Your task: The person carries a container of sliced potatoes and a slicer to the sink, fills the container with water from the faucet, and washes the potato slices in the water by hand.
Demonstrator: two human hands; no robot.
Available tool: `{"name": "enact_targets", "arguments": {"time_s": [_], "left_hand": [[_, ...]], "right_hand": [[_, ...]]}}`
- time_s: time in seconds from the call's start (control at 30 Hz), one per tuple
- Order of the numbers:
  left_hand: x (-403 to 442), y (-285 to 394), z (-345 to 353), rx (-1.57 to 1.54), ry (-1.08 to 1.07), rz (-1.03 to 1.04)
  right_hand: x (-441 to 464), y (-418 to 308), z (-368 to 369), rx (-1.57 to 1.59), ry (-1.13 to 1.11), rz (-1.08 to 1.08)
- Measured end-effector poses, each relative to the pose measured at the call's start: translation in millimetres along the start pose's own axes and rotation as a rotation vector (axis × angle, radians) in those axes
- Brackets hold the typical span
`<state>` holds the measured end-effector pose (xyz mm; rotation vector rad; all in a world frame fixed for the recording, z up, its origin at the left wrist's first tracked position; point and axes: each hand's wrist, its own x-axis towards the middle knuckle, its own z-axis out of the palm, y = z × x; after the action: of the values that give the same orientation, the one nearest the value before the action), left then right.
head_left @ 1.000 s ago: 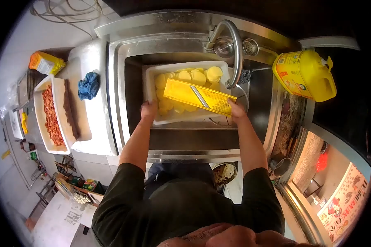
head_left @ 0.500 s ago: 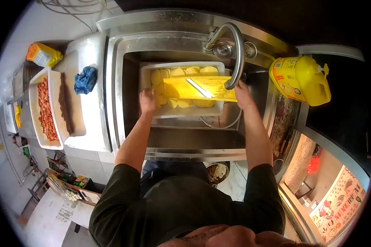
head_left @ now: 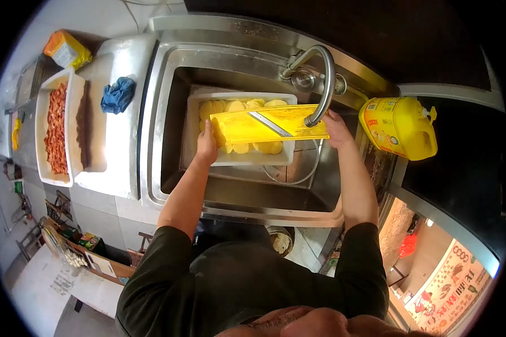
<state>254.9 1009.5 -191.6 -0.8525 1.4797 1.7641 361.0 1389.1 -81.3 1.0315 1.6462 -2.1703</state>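
A yellow mandoline slicer (head_left: 236, 128) with a slanted metal blade lies level above a white tub (head_left: 289, 157) of pale yellow potato slices (head_left: 240, 148) in the sink. My left hand (head_left: 207, 147) is closed around the slicer's left end, thumb on top. At the other end, my right hand (head_left: 337, 132) grips the edge, its fingers partly hidden behind the slicer. The curved faucet (head_left: 327, 73) hangs over the slicer's right part and covers a bit of it.
The steel sink (head_left: 253, 216) surrounds the tub, with a round clear rim (head_left: 298, 182) beside it. A yellow oil jug (head_left: 399, 128) stands right. On the left counter are a blue cloth (head_left: 118, 95), a white tub of reddish meat strips (head_left: 56, 129) and an orange-yellow bag (head_left: 67, 49).
My left hand has moved from the tub's left edge onto the slicer's left end. The slicer sits slightly further left over the tub and tilts a little differently. The camera view has shifted.
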Motion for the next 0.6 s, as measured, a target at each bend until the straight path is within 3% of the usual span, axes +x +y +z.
{"name": "enact_targets", "arguments": {"time_s": [0.07,0.1,0.17,0.27,0.3,0.37,0.47,0.53,0.6], "left_hand": [[21.5,-12.4,-6.5,0.089,0.007,0.147],[19.2,-10.2,-7.8,0.076,-0.002,0.170],[15.1,-6.7,-13.0,0.036,-0.032,0.211],[10.1,1.6,-19.5,-0.029,-0.078,0.248],[6.1,5.7,-20.2,-0.032,-0.083,0.246],[9.8,3.6,-27.4,0.009,-0.095,0.265],[0.6,7.7,-25.1,-0.009,-0.031,0.269],[-5.2,11.1,-23.1,-0.009,-0.009,0.261],[-11.2,13.7,-22.2,0.000,0.002,0.258]], "right_hand": [[2.6,-15.8,12.6,-0.227,0.051,-0.005],[39.3,7.2,-18.0,-0.592,0.145,-0.143],[50.0,-29.0,-2.2,-0.932,0.267,-0.396],[47.9,-93.8,42.2,-1.242,0.178,-0.862],[50.4,-109.5,56.7,-1.515,0.210,-0.897],[96.2,-111.3,49.0,-1.726,0.157,-0.791],[100.3,-117.8,51.3,-1.641,0.110,-0.818],[83.1,-130.1,75.6,-1.462,0.166,-0.620],[101.1,-126.1,68.1,-1.480,0.153,-0.513]]}}
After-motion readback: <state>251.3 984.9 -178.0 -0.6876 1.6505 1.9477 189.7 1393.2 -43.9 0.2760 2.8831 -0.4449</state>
